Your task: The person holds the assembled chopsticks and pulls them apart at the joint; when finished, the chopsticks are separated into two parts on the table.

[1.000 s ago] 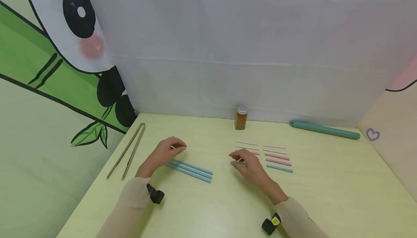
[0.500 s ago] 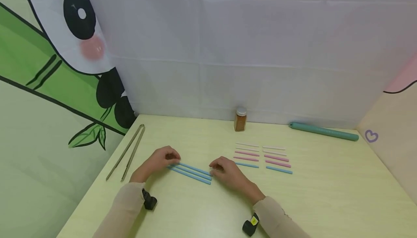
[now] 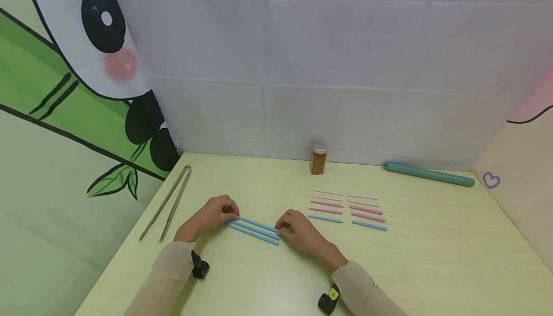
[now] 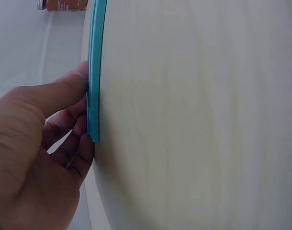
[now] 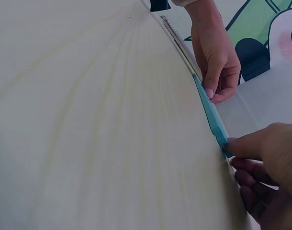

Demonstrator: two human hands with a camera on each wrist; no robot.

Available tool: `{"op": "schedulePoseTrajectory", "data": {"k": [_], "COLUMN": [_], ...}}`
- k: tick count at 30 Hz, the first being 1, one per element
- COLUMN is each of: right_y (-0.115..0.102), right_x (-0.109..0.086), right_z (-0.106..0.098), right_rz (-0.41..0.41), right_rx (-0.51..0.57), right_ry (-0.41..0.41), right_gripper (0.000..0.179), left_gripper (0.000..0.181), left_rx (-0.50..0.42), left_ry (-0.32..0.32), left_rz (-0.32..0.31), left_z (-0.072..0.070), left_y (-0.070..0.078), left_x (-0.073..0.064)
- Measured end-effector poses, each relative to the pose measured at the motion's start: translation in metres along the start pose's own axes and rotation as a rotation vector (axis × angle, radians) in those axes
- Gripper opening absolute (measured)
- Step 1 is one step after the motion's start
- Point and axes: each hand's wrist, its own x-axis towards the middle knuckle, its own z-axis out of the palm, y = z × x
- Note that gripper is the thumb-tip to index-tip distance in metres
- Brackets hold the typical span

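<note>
Three long blue sticks lie side by side on the table in the head view, slanting slightly. My left hand pinches the left end of the farthest one between thumb and fingers. At its right end, my right hand has thumb and fingertips on the same stick. The left wrist view shows the left thumb against the edge of the blue sticks. Seen from the right wrist, both hands are at opposite ends of the blue sticks.
Right of the hands lie two columns of shorter sticks: white, pink and blue. Metal tongs rest at the left. Along the back stand a brown spice jar and a lying green rod.
My right hand has moved left from the short blue stick, now lying in its column, to the long sticks' right ends. My left hand has come down onto their left ends.
</note>
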Motion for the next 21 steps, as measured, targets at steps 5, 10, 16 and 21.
{"op": "schedulePoseTrajectory", "data": {"k": [5, 10, 16, 21], "right_y": [-0.002, -0.006, -0.01, -0.014], "right_x": [-0.001, -0.003, -0.002, -0.002], "right_z": [0.0, -0.005, -0.02, -0.028], "right_rz": [0.008, 0.029, 0.001, -0.04], "right_rx": [-0.011, 0.05, 0.099, 0.072], "right_ry": [0.014, 0.097, 0.193, 0.22], "right_gripper": [0.008, 0.01, 0.011, 0.012], "left_gripper": [0.004, 0.004, 0.011, 0.011], "left_rx": [0.008, -0.005, 0.008, 0.015], "left_ry": [0.005, 0.021, 0.012, -0.015], "left_rz": [0.03, 0.035, 0.113, 0.139], "left_z": [0.0, -0.006, -0.014, -0.012], "left_y": [0.001, 0.011, 0.042, 0.072], "left_x": [0.0, 0.0, 0.002, 0.008]}}
